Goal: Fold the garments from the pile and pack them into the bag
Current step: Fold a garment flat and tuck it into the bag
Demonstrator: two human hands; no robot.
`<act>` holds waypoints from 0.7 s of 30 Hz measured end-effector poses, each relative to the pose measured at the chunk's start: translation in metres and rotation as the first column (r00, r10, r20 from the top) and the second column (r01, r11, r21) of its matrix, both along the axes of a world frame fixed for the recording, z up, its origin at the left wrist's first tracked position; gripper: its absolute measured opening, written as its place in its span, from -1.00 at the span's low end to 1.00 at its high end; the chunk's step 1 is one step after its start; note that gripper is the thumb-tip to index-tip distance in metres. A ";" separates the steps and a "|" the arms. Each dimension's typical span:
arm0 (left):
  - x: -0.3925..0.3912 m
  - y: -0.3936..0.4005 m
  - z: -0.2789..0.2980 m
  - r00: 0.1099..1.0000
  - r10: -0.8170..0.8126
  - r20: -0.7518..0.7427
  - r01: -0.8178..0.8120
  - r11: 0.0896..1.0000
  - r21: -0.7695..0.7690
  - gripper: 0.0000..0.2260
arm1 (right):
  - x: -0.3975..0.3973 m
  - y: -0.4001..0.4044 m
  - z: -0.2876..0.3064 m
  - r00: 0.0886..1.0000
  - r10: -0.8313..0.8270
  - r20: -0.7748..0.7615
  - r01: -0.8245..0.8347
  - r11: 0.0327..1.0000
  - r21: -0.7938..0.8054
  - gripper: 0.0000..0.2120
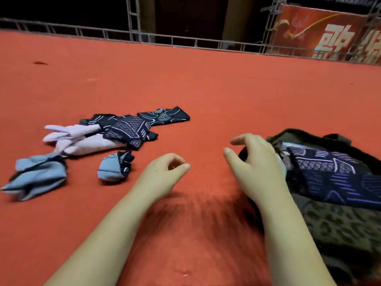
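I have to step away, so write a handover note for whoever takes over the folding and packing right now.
Left hand: holds nothing, fingers loosely curled, above the red floor.
Right hand: holds nothing, at the mouth of the bag.
Done: at least one dark patterned garment is folded in the bag.
Left: the pile to the left, namely a dark patterned garment, a second one behind it, a pale pink piece, a crumpled light blue piece and a small blue bundle. Fold each and pack it.
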State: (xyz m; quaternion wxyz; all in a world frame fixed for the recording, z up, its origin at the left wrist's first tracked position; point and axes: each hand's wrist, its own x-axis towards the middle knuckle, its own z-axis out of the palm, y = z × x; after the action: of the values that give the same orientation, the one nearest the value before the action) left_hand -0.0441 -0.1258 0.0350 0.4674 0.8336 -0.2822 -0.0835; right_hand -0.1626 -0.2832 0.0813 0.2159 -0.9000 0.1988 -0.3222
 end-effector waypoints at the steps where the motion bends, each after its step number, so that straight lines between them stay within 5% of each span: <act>1: 0.013 0.017 -0.004 0.999 0.048 0.006 -0.048 0.999 -0.002 -0.94 | 0.021 0.014 -0.008 0.997 0.075 -0.033 -0.074 0.997 0.038 -0.76; 9: 0.071 0.111 -0.028 0.958 0.282 0.047 -0.276 0.956 -0.102 -0.92 | 0.139 0.084 -0.073 0.892 0.401 -0.210 -0.317 0.885 0.342 -0.91; 15: 0.111 0.127 -0.049 0.932 0.358 0.063 -0.355 0.933 -0.057 -0.92 | 0.171 0.119 -0.091 0.908 0.416 -0.055 -0.320 0.772 0.550 -0.97; 18: 0.122 0.119 -0.063 0.940 0.325 -0.104 -0.333 0.940 -0.070 -0.67 | 0.176 0.131 -0.104 0.917 0.393 0.067 -0.336 0.672 0.660 -0.97; 21: 0.123 0.117 -0.071 0.955 0.288 -0.075 -0.294 0.951 -0.098 -0.62 | 0.178 0.135 -0.115 0.901 0.413 0.131 -0.391 0.644 0.657 -0.92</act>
State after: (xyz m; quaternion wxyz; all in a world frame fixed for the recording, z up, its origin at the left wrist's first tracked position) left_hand 0.0789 -0.0083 -0.0355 0.5273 0.8367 -0.1463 -0.0232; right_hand 0.0153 -0.1485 -0.0339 0.5870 -0.7875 0.0995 -0.1591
